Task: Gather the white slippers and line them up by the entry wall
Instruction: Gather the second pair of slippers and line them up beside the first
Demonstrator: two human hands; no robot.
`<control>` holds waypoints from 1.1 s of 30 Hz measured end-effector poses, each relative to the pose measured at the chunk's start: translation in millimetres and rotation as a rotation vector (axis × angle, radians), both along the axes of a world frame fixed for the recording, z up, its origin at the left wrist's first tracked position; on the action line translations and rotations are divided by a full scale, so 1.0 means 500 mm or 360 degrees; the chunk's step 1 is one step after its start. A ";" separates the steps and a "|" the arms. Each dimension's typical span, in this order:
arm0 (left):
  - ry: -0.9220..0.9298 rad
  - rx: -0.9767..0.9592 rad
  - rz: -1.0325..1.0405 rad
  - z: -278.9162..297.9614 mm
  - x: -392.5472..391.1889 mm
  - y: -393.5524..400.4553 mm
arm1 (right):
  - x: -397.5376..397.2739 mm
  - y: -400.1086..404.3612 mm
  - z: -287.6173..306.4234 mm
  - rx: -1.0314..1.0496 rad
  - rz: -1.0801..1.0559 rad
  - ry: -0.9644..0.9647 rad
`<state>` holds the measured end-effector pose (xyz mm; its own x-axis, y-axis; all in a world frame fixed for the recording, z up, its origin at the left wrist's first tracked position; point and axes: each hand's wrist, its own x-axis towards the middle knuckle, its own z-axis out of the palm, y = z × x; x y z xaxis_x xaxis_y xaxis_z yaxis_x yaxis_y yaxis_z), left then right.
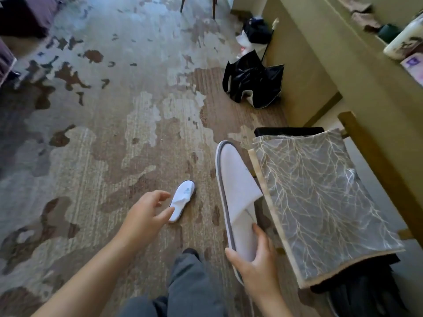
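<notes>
At far left, the edge of some dark purple furniture (20,14) shows in the top corner. The carpet (91,145) fills most of the view, brown and grey-blue in ragged patches.

The left hand (146,216) reaches forward and down from a bare forearm. It holds nothing: the fingers are loosely curled and spread, the thumb pointing toward a small slipper (182,201). That slipper lies flat on the carpet, upper side up, with a dark sole edge and a faint blue logo on its top. The thumb tip overlaps its heel end in this view; whether it touches I cannot tell.

Below, between the arms, a leg in grey trousers (190,284) shows, with a dark toe at its tip.

The right hand (254,261) grips the heel end of a second slipper (235,193), thumb on the sole side, fingers wrapped over the inside. This slipper is off the floor, held with its toe pointing away, white with a grey edge band.

Just right of it stands a stool (320,202) with a grey cushion patterned in pale branching lines, set in a light wooden frame. Dark fabric (366,294) bunches under its near end.

Farther back, a black bag (254,83) sits on the carpet against a yellowish wall (304,72). Another dark bundle (256,28) lies beyond it. At top right, a ledge (357,42) carries a few blurred things.
</notes>
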<state>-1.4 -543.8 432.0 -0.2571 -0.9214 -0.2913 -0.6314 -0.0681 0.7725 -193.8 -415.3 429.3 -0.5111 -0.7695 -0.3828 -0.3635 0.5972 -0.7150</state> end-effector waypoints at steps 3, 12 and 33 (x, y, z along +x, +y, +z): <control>-0.0073 0.0069 0.0034 -0.119 0.001 -0.089 | -0.017 -0.101 -0.089 0.0065 0.0048 0.0078; -0.0261 0.0286 -0.0001 -0.691 -0.011 -0.259 | -0.033 -0.321 -0.575 0.0093 0.0059 0.0132; -0.0733 0.0475 0.0188 -1.423 -0.099 -0.275 | -0.059 -0.380 -1.245 0.0167 -0.0061 0.0144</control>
<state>-50.9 -681.1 -279.4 0.0584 -0.7967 -0.6015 -0.8736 -0.3323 0.3554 -223.2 -605.4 -193.0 -0.5751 -0.7070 -0.4115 -0.3992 0.6816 -0.6133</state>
